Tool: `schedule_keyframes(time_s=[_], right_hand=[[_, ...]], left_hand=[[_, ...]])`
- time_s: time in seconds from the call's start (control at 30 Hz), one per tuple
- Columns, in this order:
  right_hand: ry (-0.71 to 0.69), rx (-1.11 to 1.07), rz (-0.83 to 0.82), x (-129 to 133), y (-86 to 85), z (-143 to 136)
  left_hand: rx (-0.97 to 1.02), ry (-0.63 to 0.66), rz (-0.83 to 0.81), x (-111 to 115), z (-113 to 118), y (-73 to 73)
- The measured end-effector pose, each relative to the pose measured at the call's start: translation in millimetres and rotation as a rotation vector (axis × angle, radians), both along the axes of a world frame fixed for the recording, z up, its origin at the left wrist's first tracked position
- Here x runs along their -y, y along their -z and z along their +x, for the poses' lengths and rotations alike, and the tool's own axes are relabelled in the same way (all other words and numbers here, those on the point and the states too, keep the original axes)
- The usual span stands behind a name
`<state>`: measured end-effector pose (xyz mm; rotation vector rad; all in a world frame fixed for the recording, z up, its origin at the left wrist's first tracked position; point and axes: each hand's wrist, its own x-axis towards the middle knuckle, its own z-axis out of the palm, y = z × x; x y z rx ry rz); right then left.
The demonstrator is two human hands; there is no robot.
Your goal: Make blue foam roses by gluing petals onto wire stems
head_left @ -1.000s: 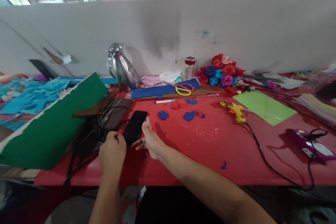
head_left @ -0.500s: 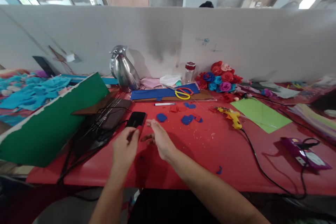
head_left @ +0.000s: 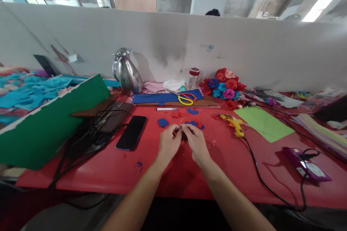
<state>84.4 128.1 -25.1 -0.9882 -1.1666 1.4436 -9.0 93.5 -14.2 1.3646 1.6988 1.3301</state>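
Fingertips meeting, my left hand (head_left: 169, 144) and my right hand (head_left: 197, 142) are both closed in a pinch above the middle of the red table. What lies between the fingers is too small and hidden to make out. Just beyond them are dark blue cut pieces (head_left: 163, 122) and small red scraps (head_left: 176, 114). A black phone (head_left: 132, 133) lies to the left of my left hand. To the right of my right hand rests a yellow glue gun (head_left: 235, 123) with its black cord.
Behind the scraps lie a pen (head_left: 166, 109), scissors (head_left: 185, 99) and a blue strip (head_left: 151, 98). A steel jug (head_left: 127, 72), a glass jar (head_left: 193, 78) and paper flowers (head_left: 226, 85) stand along the partition. A green board (head_left: 59, 122) leans left; a purple box (head_left: 306, 166) sits right.
Both hands have moved right, away from the phone, and come together over the table's middle. Their fingers have closed into a pinch. The phone now shows in full.
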Motion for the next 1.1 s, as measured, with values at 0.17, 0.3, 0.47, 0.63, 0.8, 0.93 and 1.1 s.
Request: schedule_keyframes(time_s=[0.17, 0.3, 0.47, 0.63, 0.8, 0.93, 1.1], right_hand=[[-0.207, -0.115, -0.26, 21, 0.7, -34], [-0.495, -0.131, -0.471, 36, -1.0, -80], [-0.564, -0.057, -0.383, 38, 1.1, -120], [-0.564, -0.026, -0.342, 38, 5.9, -130], [-0.545, -0.09, -0.4, 41, 4.5, -131], [-0.533, -0.091, -0.454, 41, 1.7, -131], [-0.541, -0.116, -0.491, 36, -0.9, -124]], left_hand=[[-0.204, -0.382, 0.031, 49, -58, -10.9], [-0.511, -0.678, -0.341, 76, -137, -19.9], [-0.608, -0.557, -0.507, 70, -170, -12.8], [-0.567, -0.532, -0.461, 64, -162, 2.9], [-0.444, -0.567, -0.391, 65, -165, 12.4], [-0.459, -0.566, -0.393, 63, -166, 12.2], [-0.54, -0.575, -0.397, 65, -161, -1.2]])
